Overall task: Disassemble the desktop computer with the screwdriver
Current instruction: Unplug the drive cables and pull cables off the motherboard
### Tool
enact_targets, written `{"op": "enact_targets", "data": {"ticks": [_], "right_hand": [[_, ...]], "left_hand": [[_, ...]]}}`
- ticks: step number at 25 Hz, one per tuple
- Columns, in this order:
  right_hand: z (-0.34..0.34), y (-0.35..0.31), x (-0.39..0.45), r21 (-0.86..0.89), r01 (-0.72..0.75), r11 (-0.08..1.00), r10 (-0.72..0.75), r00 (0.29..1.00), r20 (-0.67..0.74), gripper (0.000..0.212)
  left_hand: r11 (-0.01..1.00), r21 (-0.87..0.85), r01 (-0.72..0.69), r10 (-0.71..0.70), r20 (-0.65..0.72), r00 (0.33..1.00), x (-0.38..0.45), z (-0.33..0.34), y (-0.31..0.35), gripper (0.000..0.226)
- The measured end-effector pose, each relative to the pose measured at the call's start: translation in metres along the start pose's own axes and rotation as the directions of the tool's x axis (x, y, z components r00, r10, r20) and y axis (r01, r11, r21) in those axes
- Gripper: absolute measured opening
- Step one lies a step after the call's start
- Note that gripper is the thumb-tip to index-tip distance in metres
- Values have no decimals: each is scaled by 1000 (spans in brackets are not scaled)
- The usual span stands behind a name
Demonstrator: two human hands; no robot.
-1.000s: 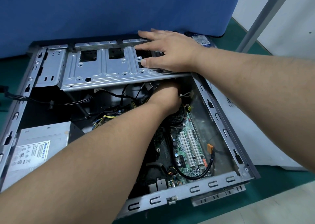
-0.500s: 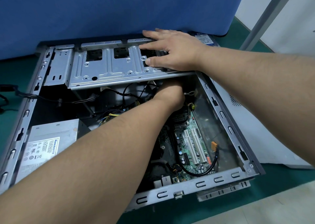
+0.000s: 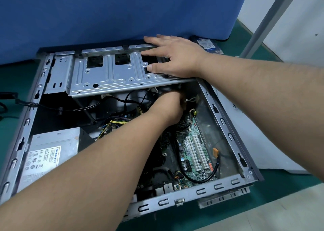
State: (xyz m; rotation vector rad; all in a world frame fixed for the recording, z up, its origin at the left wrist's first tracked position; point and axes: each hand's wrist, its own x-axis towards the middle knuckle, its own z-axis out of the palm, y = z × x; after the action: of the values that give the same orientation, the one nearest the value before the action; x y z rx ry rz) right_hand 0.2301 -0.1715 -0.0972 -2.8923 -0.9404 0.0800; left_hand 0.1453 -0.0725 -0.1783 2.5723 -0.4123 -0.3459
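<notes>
Left hand shifts slightly inside the case

The left hand [image 3: 168,106] sits a little nearer the drive cage [image 3: 112,72] edge.

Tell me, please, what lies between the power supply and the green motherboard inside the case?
In the head view, the left forearm crosses that stretch, above bundled yellow and black cables. The power supply sits left, the motherboard right.

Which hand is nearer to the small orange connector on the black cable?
Left. The left hand is inside the case, up-left of the orange connector; the right hand rests farther away, on the grey metal drive bracket.
</notes>
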Motion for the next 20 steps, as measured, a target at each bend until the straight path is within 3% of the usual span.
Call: {"op": "enact_targets", "data": {"ticks": [8, 11, 14, 18, 20], "right_hand": [[-2, -2, -2, -22, 12, 1000, -12, 1000, 4, 69], [-2, -3, -3, -35, 8, 999, -8, 1000, 6, 72], [-3, -4, -5, -30, 5, 1000, -5, 1000, 8, 76], [-4, -6, -8, -27, 7, 1000, -7, 1000, 17, 66], [-6, -8, -9, -19, 4, 1000, -3, 1000, 29, 67]], "left_hand": [[982, 118, -148, 136, 105, 985, -57, -40, 0, 37], [951, 194, -240, 255, -58, 965, -99, -66, -9, 31], [900, 351, -260, 357, -248, 901, -134, -96, -40, 31], [940, 341, 19, 62, -225, 972, -162, -113, -75, 53], [954, 297, 51, 24, -243, 970, -162, -110, -81, 50]]}}
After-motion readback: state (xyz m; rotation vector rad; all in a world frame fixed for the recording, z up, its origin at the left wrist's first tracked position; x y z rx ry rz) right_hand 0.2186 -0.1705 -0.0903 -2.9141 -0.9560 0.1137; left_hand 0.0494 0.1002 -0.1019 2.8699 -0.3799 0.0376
